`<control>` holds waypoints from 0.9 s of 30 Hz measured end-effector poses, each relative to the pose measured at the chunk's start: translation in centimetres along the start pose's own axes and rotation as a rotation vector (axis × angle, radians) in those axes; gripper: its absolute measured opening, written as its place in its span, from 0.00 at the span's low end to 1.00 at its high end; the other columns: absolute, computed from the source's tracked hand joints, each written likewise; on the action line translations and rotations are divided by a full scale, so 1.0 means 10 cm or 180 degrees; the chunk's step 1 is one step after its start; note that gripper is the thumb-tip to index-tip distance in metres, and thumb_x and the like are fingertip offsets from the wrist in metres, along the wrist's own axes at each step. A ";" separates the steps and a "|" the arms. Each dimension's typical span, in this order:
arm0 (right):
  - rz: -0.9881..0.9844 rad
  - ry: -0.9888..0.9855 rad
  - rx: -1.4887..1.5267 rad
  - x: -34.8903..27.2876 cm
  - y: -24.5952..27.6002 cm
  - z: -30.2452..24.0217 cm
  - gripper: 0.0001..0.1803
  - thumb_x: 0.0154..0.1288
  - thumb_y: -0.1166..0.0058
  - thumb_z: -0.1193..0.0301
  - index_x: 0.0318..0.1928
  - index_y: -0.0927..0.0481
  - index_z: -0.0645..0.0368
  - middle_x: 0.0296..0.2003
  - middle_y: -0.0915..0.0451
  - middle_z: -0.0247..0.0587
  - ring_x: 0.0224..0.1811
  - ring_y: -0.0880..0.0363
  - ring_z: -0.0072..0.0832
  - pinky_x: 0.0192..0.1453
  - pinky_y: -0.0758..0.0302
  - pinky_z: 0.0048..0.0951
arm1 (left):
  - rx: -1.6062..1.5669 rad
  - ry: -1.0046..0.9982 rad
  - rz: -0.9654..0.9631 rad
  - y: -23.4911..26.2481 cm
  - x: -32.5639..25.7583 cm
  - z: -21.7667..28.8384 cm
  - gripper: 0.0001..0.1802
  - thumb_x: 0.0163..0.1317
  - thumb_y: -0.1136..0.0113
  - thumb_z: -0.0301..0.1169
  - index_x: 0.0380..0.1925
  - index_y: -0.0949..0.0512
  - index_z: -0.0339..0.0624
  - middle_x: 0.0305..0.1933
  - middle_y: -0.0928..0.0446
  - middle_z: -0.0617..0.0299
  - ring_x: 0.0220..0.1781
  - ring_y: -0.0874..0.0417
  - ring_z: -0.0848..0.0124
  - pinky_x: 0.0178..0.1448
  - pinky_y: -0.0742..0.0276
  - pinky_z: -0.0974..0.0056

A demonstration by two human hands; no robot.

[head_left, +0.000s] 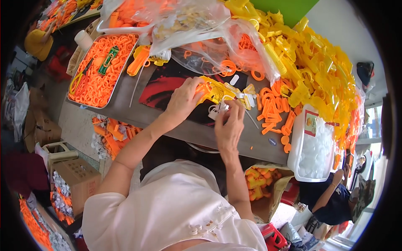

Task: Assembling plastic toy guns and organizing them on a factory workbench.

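Observation:
In the middle of the table lies a yellow plastic toy shell point(217, 90) with thin dark wires and orange bits inside. My left hand point(183, 99) grips its left end, fingers closed over the orange edge. Just below the shell, my right hand point(230, 125) has its fingers bent around a small white plastic part point(214, 111), which they partly cover. White and pale yellow pieces point(247, 97) sit against the shell's right end. Beneath it all is a black and red mat point(157, 90).
A metal tray point(100, 105) of orange rings holds pliers and a green tool at left. Yellow shells point(310, 58) are heaped at right, above a white tub point(296, 159) of clear pieces. Orange parts point(274, 106) lie loose nearby. Plastic bags point(190, 25) cover the back. Another person point(331, 201) is at right.

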State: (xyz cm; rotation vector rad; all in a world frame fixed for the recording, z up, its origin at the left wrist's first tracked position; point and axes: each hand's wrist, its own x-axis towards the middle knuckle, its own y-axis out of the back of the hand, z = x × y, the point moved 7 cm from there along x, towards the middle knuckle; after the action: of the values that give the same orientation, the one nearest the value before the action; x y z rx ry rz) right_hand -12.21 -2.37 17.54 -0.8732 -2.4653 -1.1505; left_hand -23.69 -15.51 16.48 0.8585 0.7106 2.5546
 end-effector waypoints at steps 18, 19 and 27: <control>-0.0400 0.0404 -0.1041 0.34 -0.11 -0.07 0.25 0.61 0.40 0.72 0.60 0.27 0.53 0.57 0.30 0.47 0.56 0.27 0.42 0.58 0.32 0.45 | 0.0553 0.0076 0.0336 0.07 -0.11 0.00 0.24 0.48 0.27 0.31 0.46 0.22 0.42 0.36 0.24 0.60 0.44 0.22 0.58 0.46 0.27 0.56; -0.0455 0.0725 -0.1193 0.34 -0.16 -0.10 0.24 0.62 0.41 0.72 0.60 0.26 0.52 0.58 0.30 0.45 0.58 0.30 0.40 0.60 0.35 0.45 | 0.0874 -0.0179 0.0420 0.04 -0.12 0.05 0.25 0.47 0.27 0.33 0.47 0.23 0.44 0.36 0.24 0.61 0.43 0.22 0.60 0.47 0.28 0.56; -0.0669 0.0550 -0.0730 0.42 -0.36 0.17 0.14 0.65 0.43 0.70 0.52 0.18 0.53 0.58 0.27 0.42 0.60 0.33 0.41 0.64 0.40 0.46 | 0.1142 -0.0092 0.0835 -0.13 -0.26 0.20 0.17 0.50 0.29 0.33 0.39 0.23 0.46 0.38 0.26 0.63 0.50 0.28 0.60 0.52 0.34 0.55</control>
State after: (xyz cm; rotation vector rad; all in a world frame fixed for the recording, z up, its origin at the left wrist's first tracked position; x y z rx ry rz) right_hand -17.78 -1.17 16.35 -0.5511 -2.3578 -1.5357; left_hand -20.23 -15.01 15.99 1.1672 1.1382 2.6753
